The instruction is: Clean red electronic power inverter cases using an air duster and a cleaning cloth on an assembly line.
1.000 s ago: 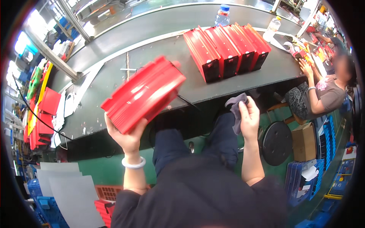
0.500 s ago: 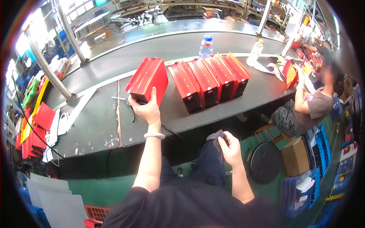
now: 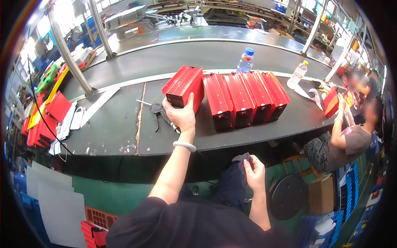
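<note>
A red, ridged metal housing with a black end [image 3: 185,84] is in my left hand [image 3: 182,115], fingers and thumb around its near end. It stands at the left end of a row of several similar red housings [image 3: 254,95], close beside the first one. Whether its base rests on the bench cannot be seen. Low over my lap, my right hand [image 3: 254,170] pinches a dark grey cloth [image 3: 241,158]. Just left of my left hand lies a black trigger-handled tool with a thin metal nozzle [image 3: 157,111], partly hidden behind that hand.
Behind the row stands a blue-capped bottle [image 3: 245,61]; a yellow-capped bottle [image 3: 297,75] is farther right. The dark bench [image 3: 107,128] has a metal-edged belt behind it. A co-worker [image 3: 351,140] sits at right, holding a red part. A round black stool [image 3: 288,197] stands beside me.
My left hand has brought the red housing rightward, up against the row. More of the black tool now shows. The right hand still holds the cloth, and the whole view has shifted.
</note>
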A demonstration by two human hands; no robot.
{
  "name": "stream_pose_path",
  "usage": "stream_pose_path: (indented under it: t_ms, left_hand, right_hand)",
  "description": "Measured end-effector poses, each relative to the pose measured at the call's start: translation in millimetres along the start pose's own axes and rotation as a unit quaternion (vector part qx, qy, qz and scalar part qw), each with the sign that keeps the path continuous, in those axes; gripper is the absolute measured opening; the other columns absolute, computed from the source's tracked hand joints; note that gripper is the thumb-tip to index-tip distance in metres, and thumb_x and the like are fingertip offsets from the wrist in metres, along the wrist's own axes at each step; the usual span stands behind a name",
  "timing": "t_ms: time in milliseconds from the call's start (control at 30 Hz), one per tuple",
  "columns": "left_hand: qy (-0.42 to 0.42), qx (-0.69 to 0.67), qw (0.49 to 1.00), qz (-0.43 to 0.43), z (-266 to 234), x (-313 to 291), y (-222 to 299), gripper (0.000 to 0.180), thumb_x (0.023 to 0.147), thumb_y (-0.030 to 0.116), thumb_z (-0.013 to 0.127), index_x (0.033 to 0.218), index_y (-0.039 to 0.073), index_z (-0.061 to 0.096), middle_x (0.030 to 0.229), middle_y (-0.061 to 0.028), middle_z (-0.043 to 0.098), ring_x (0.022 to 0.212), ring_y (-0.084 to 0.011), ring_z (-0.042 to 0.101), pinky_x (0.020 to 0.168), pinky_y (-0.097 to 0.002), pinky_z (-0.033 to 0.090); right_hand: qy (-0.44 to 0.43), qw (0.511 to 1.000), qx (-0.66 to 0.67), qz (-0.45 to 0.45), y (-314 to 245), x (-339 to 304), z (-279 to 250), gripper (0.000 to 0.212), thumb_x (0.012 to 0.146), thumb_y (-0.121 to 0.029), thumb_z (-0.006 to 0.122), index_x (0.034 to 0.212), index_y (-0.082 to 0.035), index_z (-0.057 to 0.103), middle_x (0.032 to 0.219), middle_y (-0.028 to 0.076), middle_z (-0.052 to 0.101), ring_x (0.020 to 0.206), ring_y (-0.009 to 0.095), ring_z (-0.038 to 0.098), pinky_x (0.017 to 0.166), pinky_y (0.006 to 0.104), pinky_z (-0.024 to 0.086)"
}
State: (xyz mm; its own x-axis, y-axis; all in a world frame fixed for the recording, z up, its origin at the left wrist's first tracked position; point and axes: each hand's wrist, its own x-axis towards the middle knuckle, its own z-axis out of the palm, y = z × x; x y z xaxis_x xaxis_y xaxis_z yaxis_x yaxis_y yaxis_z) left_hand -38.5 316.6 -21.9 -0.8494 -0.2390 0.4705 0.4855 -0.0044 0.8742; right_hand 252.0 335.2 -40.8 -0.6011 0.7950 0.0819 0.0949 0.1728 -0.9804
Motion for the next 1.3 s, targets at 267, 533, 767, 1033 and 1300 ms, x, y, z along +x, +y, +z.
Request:
stream_pose_path:
  t_ms: [267,533,767,1033,1300]
  left_hand:
    - [-0.038,-0.075,0.993,-0.083,-5,-6,4,0.067,0.066,0.014,0.086,0.117,-0.002,0.046,0.111,-0.0136,0.054,0.105,-0.0249,0.054,0.094,-0.0364,0.042]
    - [-0.062,-0.273,0.922,-0.268,-17,18,6,0.063,0.073,0.009,0.081,0.124,0.001,0.044,0.115,-0.0102,0.057,0.103,-0.0209,0.057,0.091,-0.0348,0.046]
    - [-0.166,-0.412,0.708,-0.549,-53,61,-24,0.052,0.088,0.042,0.063,0.128,0.009,0.053,0.133,-0.0120,0.053,0.118,-0.0333,0.053,0.097,-0.0564,0.042]
    - [-0.133,-0.464,0.572,-0.663,-97,56,7,0.057,0.090,0.049,0.050,0.134,0.013,0.045,0.134,-0.0109,0.049,0.118,-0.0317,0.049,0.096,-0.0510,0.041]
    - [-0.168,-0.509,0.514,-0.670,-105,36,19,0.056,0.091,0.046,0.050,0.133,0.010,0.045,0.133,-0.0124,0.049,0.120,-0.0309,0.048,0.101,-0.0497,0.039]
  right_hand:
    - [-0.004,1.000,-0.001,-0.019,2,3,0,0.010,0.092,-0.005,0.056,0.093,0.002,0.063,0.077,-0.001,0.063,0.071,0.004,0.053,0.065,0.0210,0.044]
    - [0.012,0.999,-0.001,-0.038,3,1,-2,0.010,0.093,-0.006,0.056,0.092,0.002,0.063,0.075,-0.003,0.059,0.068,0.003,0.048,0.061,0.0205,0.042]
    - [0.002,1.000,-0.003,-0.021,32,2,-8,0.010,0.095,-0.004,0.051,0.096,0.000,0.059,0.087,0.000,0.060,0.077,0.005,0.051,0.068,0.0206,0.042]
    - [-0.067,0.991,0.117,0.000,25,29,25,0.020,0.098,-0.003,0.042,0.117,-0.001,0.050,0.101,0.004,0.056,0.093,0.008,0.054,0.083,0.0218,0.044]
    - [-0.165,0.976,0.130,-0.051,-55,62,94,0.021,0.093,-0.015,0.060,0.111,-0.003,0.058,0.093,-0.002,0.054,0.082,0.004,0.049,0.075,0.0202,0.041]
